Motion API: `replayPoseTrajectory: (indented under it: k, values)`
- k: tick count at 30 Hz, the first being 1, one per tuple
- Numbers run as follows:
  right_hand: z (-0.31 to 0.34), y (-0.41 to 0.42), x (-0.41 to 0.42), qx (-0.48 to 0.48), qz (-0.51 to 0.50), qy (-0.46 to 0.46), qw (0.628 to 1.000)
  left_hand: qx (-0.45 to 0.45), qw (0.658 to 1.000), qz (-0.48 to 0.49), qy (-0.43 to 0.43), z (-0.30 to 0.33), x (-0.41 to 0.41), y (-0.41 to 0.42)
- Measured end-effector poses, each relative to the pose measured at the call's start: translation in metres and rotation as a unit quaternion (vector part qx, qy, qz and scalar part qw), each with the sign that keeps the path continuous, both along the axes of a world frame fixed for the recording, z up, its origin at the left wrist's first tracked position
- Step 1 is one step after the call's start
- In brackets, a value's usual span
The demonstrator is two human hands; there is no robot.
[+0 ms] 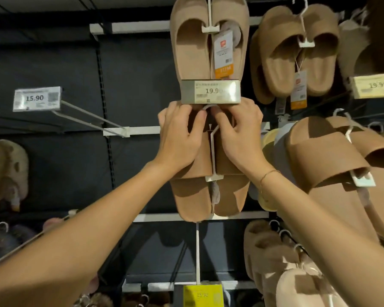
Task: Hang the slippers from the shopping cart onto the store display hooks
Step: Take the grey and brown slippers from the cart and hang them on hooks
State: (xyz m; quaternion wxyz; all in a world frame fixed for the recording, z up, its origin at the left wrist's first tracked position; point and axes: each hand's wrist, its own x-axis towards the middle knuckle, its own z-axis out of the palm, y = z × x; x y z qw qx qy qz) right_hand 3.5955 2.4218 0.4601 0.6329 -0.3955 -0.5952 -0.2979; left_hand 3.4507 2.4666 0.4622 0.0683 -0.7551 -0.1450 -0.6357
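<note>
Both hands, left hand (180, 138) and right hand (237, 134), grip tan slipper pair (208, 191) under 19.90 price tag (211, 91).

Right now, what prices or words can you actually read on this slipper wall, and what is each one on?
"15.90": grey shelf tag on the bare hook at left.
"19.90": gold shelf tag just above both hands.
"19.90", blurred: cream shelf tag at the right edge.
"15.90", faint: yellow shelf tag at the bottom.
Hanging slipper tags: print too small to read.
</note>
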Motion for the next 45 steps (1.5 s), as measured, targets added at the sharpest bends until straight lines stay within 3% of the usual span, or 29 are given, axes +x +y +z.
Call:
replayPoseTrajectory:
  k: [6, 12, 20, 23, 28, 33, 37, 40, 42, 43, 44, 45]
  values:
    - [0.006, -0.002, -0.006, 0.009, 0.001, 0.002, 1.000, 0.026, 1.000, 0.015, -0.009, 0.007, -0.002, 0.001]
    - [0.010, 0.039, 0.018, -0.142, -0.020, 0.047, 0.989, -0.094, 0.995, -0.016, 0.005, 0.007, 0.010, 0.024]
    - [-0.009, 0.094, 0.023, -0.261, -0.125, -0.045, 0.956, -0.206, 0.971, 0.118, 0.025, -0.014, 0.042, 0.106]
    - [-0.036, 0.119, 0.021, -0.274, -0.212, -0.092, 0.934, -0.169, 0.968, 0.164, 0.084, -0.042, 0.049, 0.128]
    - [-0.066, 0.128, 0.020, -0.262, -0.272, -0.087, 0.922, -0.175, 0.952, 0.208, 0.140, -0.080, 0.044, 0.131]
    - [-0.091, 0.098, 0.022, -0.292, -0.290, -0.103, 0.906, -0.135, 0.937, 0.229, 0.227, -0.101, 0.026, 0.098]
    - [-0.117, 0.052, 0.018, -0.333, -0.261, -0.113, 0.899, -0.160, 0.914, 0.240, 0.285, -0.123, 0.013, 0.054]
    - [-0.132, 0.011, 0.008, -0.401, -0.282, -0.115, 0.864, -0.118, 0.905, 0.240, 0.330, -0.141, 0.002, 0.021]
    - [-0.136, -0.022, 0.007, -0.474, -0.269, -0.096, 0.833, -0.108, 0.902, 0.184, 0.376, -0.148, 0.000, -0.005]
    - [-0.136, -0.045, 0.005, -0.538, -0.251, -0.087, 0.800, -0.136, 0.895, 0.138, 0.402, -0.151, 0.001, -0.018]
    - [-0.136, -0.066, 0.005, -0.624, -0.232, -0.077, 0.742, -0.175, 0.874, 0.098, 0.442, -0.154, 0.004, -0.032]
    - [-0.135, -0.088, 0.005, -0.717, -0.211, -0.068, 0.661, -0.213, 0.835, 0.065, 0.503, -0.156, 0.009, -0.046]
